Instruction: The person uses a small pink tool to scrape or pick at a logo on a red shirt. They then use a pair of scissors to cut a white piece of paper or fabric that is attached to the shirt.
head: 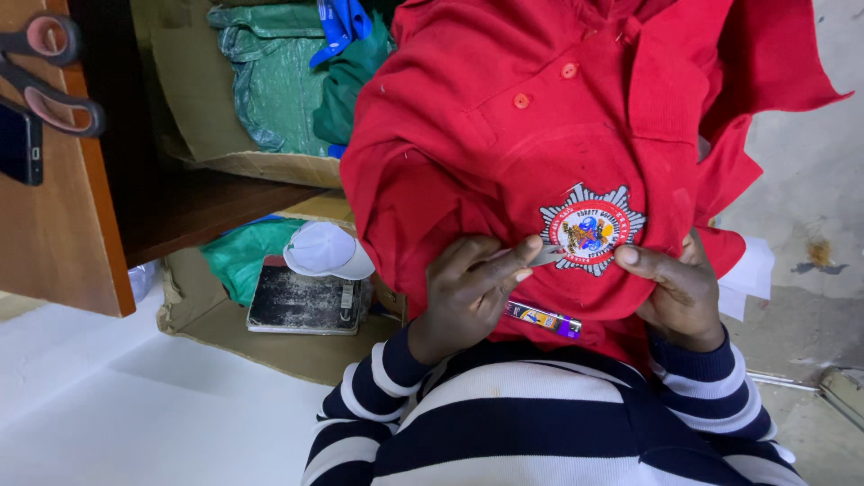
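A red polo shirt [558, 117] with two buttons is draped over my lap. It carries a round star-shaped embroidered badge [591, 229]. My left hand [468, 288] pinches a small grey metal tool [546, 256] against the badge's left edge. A purple lighter [543, 318] lies just under that hand; whether the hand holds it I cannot tell. My right hand [675, 292] grips the shirt fabric right of the badge, thumb pressed at the badge's lower right. Both arms wear navy and white striped sleeves.
A wooden table [63, 234] at the left bears scissors [45, 72] and a dark phone [20, 141]. Beneath it, a cardboard box [207, 108] holds green fabric [279, 81]. A white cap [326, 251] rests by a dark flat device [301, 301]. The floor at the right is grey concrete [810, 180].
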